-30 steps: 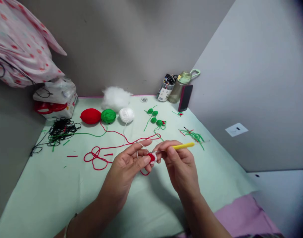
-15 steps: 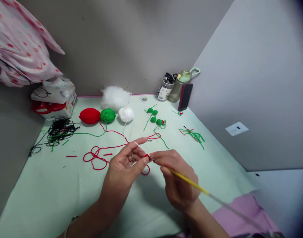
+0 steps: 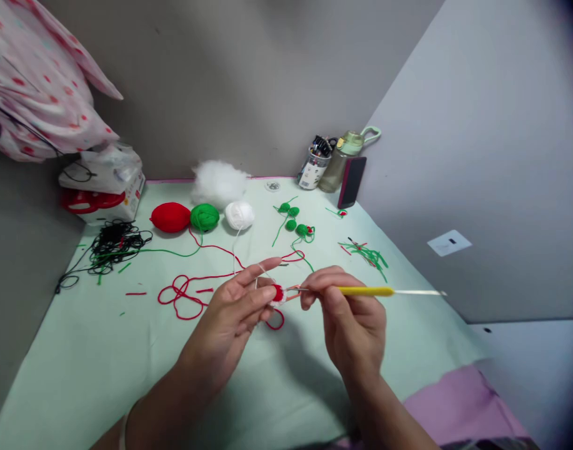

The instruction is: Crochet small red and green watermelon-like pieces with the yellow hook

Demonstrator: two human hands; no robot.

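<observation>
Left hand (image 3: pixel 234 310): grip clamped on piece (image 3: pixel 279 293). Right hand (image 3: pixel 354 322): grip clamped on hook (image 3: pixel 368 291), at piece's three o'clock. White ball (image 3: pixel 240 215) on desk (image 3: pixel 103 375), eleven o'clock.

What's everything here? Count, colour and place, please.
Crochet hook: one, yellow, centre
Crochet piece: one, red, white, centre
Yarn balls: three, red, green, white, back
Stuffing: one, white, back
Loose yarn: several loops, red, middle
Black tangle: one, black, left
Small balls: four, green, middle
Scraps: many, mostly green, right
Pen cup: one, clear, back
Bottle: one, greenish, back
Phone: one, dark, back
Box: one, mostly white, left
Spotted cloth: one, pink, left
Table: one, pale green, below
Left hand: one, bare, centre
Right hand: one, bare, centre
</observation>
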